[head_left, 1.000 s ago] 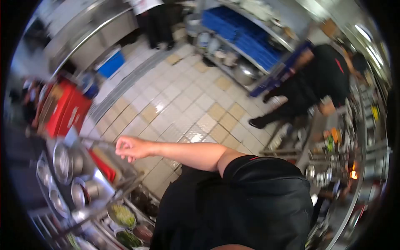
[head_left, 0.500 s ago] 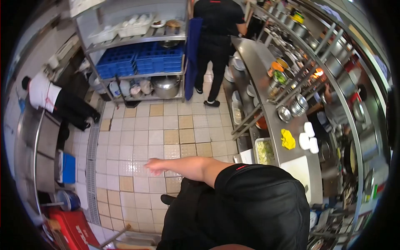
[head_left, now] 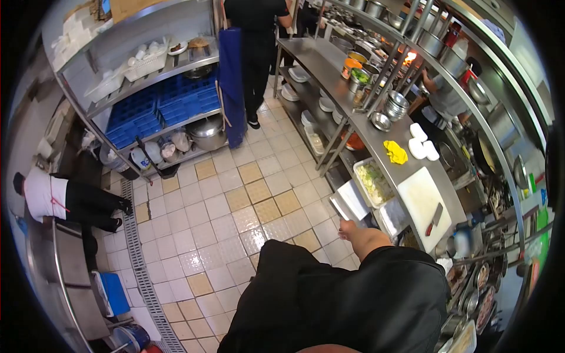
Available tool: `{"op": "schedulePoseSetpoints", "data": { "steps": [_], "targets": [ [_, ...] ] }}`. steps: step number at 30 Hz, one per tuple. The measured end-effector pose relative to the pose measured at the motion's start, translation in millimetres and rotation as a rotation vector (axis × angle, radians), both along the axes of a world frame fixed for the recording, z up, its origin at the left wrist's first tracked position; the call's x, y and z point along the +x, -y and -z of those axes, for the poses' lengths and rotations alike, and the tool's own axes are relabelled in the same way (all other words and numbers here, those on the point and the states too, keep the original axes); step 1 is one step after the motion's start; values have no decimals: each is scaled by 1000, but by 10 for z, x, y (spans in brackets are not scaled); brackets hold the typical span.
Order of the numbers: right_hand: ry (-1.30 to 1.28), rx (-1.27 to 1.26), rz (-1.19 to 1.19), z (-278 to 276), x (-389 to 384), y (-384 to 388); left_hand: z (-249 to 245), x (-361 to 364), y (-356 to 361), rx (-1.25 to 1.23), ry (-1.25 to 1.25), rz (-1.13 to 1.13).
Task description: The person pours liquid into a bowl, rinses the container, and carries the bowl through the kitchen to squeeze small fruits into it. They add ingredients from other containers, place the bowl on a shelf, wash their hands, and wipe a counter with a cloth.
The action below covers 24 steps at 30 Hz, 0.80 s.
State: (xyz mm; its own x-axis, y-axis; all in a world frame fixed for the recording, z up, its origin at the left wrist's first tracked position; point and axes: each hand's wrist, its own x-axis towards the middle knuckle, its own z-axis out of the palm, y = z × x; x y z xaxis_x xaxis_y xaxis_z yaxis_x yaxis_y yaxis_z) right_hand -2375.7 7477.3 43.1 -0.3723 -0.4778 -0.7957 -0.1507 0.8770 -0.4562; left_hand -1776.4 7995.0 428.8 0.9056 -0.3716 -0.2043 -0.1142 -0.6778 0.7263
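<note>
My right hand [head_left: 351, 230] hangs low beside the counter, its fingers loosely apart and nothing seen in them. Just past the fingertips is a white, flat-sided container [head_left: 352, 199] on the lower shelf. A tray of chopped pale-green vegetables [head_left: 372, 181] sits beside that container. Above, on the steel counter [head_left: 385, 132], lie a white cutting board [head_left: 419, 191], a knife [head_left: 434, 219] with a red handle, and a crumpled yellow cloth [head_left: 395, 152]. My left hand is out of the picture.
Tiled floor [head_left: 235, 194] runs forward between the counter and a steel rack [head_left: 159, 76] holding blue crates [head_left: 132, 117]. One person [head_left: 256, 53] stands ahead by the counter, another [head_left: 65, 200] at the left sink. A flame [head_left: 409, 58] burns behind the counter. A floor drain [head_left: 144, 282] runs along the left.
My view has turned right, bringing the whole cutting board and knife into sight. My right arm, stretched out over the floor before, is now lower and closer to the counter shelf.
</note>
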Motion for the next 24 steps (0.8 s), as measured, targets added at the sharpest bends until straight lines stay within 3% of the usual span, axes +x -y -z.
{"op": "schedulePoseSetpoints", "data": {
  "steps": [1,3,4,7,11,14,18,21,23,24],
  "targets": [
    [-5,9,15,35,-16,-193,189,260,83,9,-5,15],
    [50,94,125,177,-1,-564,424,639,476,83,201,276],
    [48,96,136,239,53,-722,681,938,608,82,-20,317],
    [51,151,122,332,341,-945,1162,1156,1594,-148,-89,465],
    [58,156,128,224,842,-758,1389,1415,2519,-103,-197,594],
    [45,88,153,263,1227,-410,1558,1652,2872,99,-82,623],
    [77,46,125,323,1947,258,2398,2267,2620,189,-65,525],
    [196,44,-17,376,2657,838,3289,2642,1934,240,-30,456],
    [208,24,-121,283,3296,1195,3611,2647,1484,384,-105,374],
    [210,16,-175,139,3651,1342,4117,2651,1086,387,-6,406]
  ]
}}
